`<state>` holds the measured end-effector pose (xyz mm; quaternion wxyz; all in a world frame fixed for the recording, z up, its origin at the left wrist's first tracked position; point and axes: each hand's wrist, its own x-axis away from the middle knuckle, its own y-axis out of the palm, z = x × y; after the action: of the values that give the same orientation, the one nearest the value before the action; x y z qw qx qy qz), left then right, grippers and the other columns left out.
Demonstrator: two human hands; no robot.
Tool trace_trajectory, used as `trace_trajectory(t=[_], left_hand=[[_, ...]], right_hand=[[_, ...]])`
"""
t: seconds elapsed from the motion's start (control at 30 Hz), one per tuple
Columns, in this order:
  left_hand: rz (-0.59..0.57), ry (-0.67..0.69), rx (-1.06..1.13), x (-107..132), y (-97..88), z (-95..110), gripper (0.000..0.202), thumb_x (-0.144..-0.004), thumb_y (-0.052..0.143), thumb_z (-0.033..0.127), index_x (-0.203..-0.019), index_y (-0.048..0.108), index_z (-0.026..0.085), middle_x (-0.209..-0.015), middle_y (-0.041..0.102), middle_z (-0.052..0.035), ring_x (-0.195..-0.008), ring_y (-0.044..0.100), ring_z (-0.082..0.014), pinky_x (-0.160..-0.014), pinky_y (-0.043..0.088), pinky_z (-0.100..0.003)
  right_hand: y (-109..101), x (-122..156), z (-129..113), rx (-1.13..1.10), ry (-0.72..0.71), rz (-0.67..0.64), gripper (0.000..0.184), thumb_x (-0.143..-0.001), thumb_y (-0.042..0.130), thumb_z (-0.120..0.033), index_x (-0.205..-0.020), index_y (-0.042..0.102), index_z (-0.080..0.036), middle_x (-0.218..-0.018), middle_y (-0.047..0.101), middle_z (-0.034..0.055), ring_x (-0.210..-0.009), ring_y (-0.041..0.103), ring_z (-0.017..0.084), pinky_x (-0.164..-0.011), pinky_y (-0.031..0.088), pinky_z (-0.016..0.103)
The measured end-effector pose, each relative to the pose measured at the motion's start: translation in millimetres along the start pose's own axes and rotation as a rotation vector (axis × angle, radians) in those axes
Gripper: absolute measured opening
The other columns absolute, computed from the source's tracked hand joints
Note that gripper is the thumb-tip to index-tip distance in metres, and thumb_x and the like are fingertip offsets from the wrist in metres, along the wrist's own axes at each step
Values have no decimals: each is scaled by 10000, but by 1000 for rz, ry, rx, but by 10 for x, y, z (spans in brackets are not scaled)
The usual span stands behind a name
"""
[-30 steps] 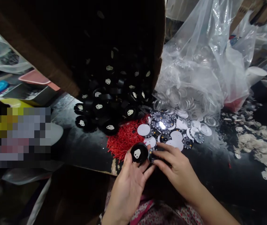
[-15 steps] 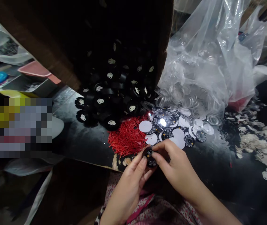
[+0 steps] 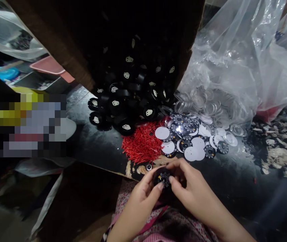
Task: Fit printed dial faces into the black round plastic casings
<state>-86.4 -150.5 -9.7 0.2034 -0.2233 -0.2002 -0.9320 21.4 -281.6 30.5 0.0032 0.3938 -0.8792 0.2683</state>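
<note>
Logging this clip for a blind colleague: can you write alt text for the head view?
Both hands, left hand and right hand, pinch a small round black case with a printed dial at the near edge of a dark table. Beyond lie red pins, loose dial discs, black cases spilling from a cardboard box, and a clear plastic bag.

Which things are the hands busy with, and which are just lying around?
In use: left hand, right hand, round black piece.
Lying about: red sticks, dial discs, black cases, plastic bag, white scraps.
</note>
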Motion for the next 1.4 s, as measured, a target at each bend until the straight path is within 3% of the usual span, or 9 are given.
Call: trace_trajectory(t=[0.1,0.2,0.3,0.47,0.7,0.87,1.1,1.27,1.4], left_hand=[[78,35,-57,19,-179,-50,364,-782,724,337,-1143,690,300,-1217,705,-25,-1192,608,-254,-1085,423,-419],[146,44,120,14,-274,-48,367,-806,708,343,-1164,666,277,-1187,720,-38,-1117,658,-250,-1010,503,-406],[213,53,310,6,-252,22,334,-818,705,297,-1140,658,223,-1110,751,-59,-1034,700,-234,-931,558,-351],[235,17,484,16,-160,121,264,-876,634,247,-1132,622,185,-1087,757,-105,-1045,699,-242,-899,569,-335],[102,-108,627,-13,6,203,251,-924,561,235,-1173,534,262,-1201,708,-75,-1033,701,-261,-875,568,-429],[43,-183,653,-19,67,253,188,-916,574,257,-1100,579,219,-1177,714,-90,-1015,700,-249,-933,535,-470],[105,34,547,-11,126,231,177,-897,595,254,-1041,687,211,-1122,734,-51,-1162,622,-236,-1060,450,-406],[183,97,358,-44,117,183,312,-869,634,318,-1180,623,291,-1182,698,-23,-1176,611,-238,-1039,465,-401],[125,107,132,-90,153,117,346,-860,641,366,-1200,600,321,-1214,676,-2,-1181,600,-226,-1038,458,-366]], right_hand=[[18,-83,-12,79,-95,-53,167,-892,531,-170,-1024,614,-229,-964,698,16,-844,640,174,-760,481,307],[59,-284,-51,469,-220,-33,160,-932,506,-196,-966,661,-200,-951,716,64,-917,623,251,-831,436,410],[146,-475,-104,842,-317,-19,132,-913,531,-201,-908,656,-158,-902,698,109,-881,598,301,-781,412,449],[221,-540,-128,964,-340,-5,116,-903,552,-194,-862,644,-137,-858,693,113,-824,598,282,-751,383,423],[127,-343,-20,576,-185,82,86,-866,626,-189,-781,617,-186,-805,688,18,-792,599,212,-743,351,357],[118,-250,36,390,-275,163,73,-862,634,-156,-800,607,-182,-828,676,19,-803,583,205,-755,354,346],[93,-165,77,404,-390,217,51,-912,591,-187,-874,619,-167,-868,666,53,-812,577,218,-775,364,366],[35,-89,-6,183,-347,183,81,-909,596,-178,-828,602,-188,-820,644,16,-782,571,180,-755,383,326],[32,-61,-62,175,-313,165,81,-917,568,-154,-864,613,-196,-847,645,11,-813,569,179,-780,372,331]])
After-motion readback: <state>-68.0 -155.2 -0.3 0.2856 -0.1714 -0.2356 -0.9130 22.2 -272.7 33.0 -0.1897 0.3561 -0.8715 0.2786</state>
